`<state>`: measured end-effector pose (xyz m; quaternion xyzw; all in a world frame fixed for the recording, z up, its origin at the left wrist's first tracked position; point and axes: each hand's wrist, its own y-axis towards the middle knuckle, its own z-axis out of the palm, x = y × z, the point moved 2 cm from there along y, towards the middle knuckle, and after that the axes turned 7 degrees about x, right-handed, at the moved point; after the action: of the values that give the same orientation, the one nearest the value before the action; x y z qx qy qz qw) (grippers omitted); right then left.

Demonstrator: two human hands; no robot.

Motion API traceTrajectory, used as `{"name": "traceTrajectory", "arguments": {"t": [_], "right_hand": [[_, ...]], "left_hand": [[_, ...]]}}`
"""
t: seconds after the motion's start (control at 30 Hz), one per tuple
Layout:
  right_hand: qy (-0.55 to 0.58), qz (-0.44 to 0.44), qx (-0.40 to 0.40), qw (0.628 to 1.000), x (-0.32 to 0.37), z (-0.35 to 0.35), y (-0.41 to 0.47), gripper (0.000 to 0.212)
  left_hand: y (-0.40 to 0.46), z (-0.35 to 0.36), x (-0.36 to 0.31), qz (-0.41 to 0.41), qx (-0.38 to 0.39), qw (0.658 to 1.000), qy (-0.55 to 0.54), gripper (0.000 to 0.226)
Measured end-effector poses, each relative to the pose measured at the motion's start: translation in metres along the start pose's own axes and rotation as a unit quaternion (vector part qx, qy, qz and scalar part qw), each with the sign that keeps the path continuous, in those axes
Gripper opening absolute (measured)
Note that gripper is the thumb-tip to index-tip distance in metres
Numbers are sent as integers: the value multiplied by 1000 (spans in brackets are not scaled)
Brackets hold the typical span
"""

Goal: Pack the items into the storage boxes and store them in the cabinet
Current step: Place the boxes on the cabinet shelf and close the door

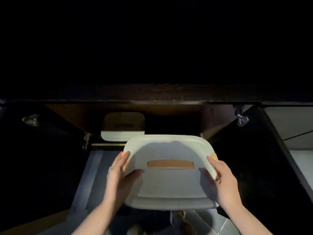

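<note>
A white lidded storage box (pixel 169 182) with an orange handle on its lid and orange side clips is held in front of the open dark wooden cabinet (pixel 152 94). My left hand (pixel 121 172) grips its left side and my right hand (pixel 220 177) grips its right side. The box's far edge points toward the cabinet opening. A second white storage box (pixel 122 133) stands inside the cabinet at the left, in shadow.
Both cabinet doors (pixel 42 158) stand swung open to the left and right, with metal hinges (pixel 86 139) at the opening. Inside the cabinet, dark space lies to the right of the stored box. Grey floor (pixel 91 167) runs below, and my feet show at the bottom.
</note>
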<state>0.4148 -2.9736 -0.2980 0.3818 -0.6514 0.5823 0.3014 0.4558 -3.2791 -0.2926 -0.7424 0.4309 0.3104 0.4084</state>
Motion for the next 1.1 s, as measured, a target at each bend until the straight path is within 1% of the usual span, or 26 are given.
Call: {"name": "traceTrajectory", "arguments": {"t": [0.03, 0.07, 0.1, 0.13, 0.17, 0.23, 0.3, 0.33, 0.43, 0.5, 0.63, 0.73, 0.8, 0.83, 0.87, 0.9, 0.97, 1.0, 1.03, 1.07, 1.1], "right_hand": [[-52, -9, -5, 999, -19, 1, 16, 24], [-123, -29, -10, 992, -36, 4, 32, 25], [-196, -52, -15, 979, -52, 7, 50, 31], [-242, -69, -20, 968, -66, 9, 70, 36], [-263, -74, -22, 962, -80, 11, 93, 39], [-281, -86, -25, 956, -103, 15, 142, 45], [-294, -94, -28, 951, -128, 18, 196, 50], [-302, -92, -22, 949, -139, 20, 223, 56], [-336, -65, 15, 940, -173, 23, 301, 87], [-326, -63, 21, 943, -192, 25, 346, 96], [-313, -98, -5, 945, -218, 28, 417, 86], [-313, -156, -30, 936, -231, 32, 447, 69], [-324, -174, -35, 929, -227, 37, 461, 68], [-339, -174, -36, 924, -222, 40, 469, 69], [-367, -171, -43, 913, -216, 44, 474, 68], [-409, -170, -58, 895, -210, 49, 477, 65], [-506, -187, -74, 839, -207, 65, 468, 62], [-533, -213, -49, 818, -210, 75, 458, 65], [-548, -240, -7, 801, -217, 86, 446, 70], [-561, -261, 28, 785, -225, 95, 435, 77], [-581, -274, 45, 765, -231, 101, 428, 83]], "left_hand": [[12, 13, 19, -5, 9, 1000, -9, 71], [26, 27, 36, -4, 20, 1000, -16, 70], [42, 40, 51, -1, 30, 999, -19, 70], [60, 54, 66, -1, 38, 999, -18, 72], [79, 68, 81, 1, 41, 999, -14, 73], [122, 97, 111, 14, 40, 999, 0, 73], [169, 126, 136, 47, 39, 998, 29, 70], [194, 141, 148, 54, 38, 997, 43, 69], [267, 181, 184, 33, 59, 996, 60, 71], [309, 204, 206, 23, 70, 994, 77, 76], [366, 243, 236, 49, 57, 992, 97, 73], [395, 256, 247, 59, 44, 991, 110, 70], [407, 254, 244, 69, 43, 990, 116, 66], [410, 254, 240, 76, 42, 986, 139, 62], [410, 254, 235, 85, 41, 978, 185, 59], [407, 254, 230, 99, 41, 966, 235, 58], [392, 259, 220, 147, 64, 941, 298, 61], [382, 263, 220, 174, 90, 928, 318, 64], [372, 268, 222, 204, 114, 912, 338, 67], [364, 271, 226, 227, 127, 896, 360, 70], [360, 274, 230, 241, 131, 884, 378, 72]]}}
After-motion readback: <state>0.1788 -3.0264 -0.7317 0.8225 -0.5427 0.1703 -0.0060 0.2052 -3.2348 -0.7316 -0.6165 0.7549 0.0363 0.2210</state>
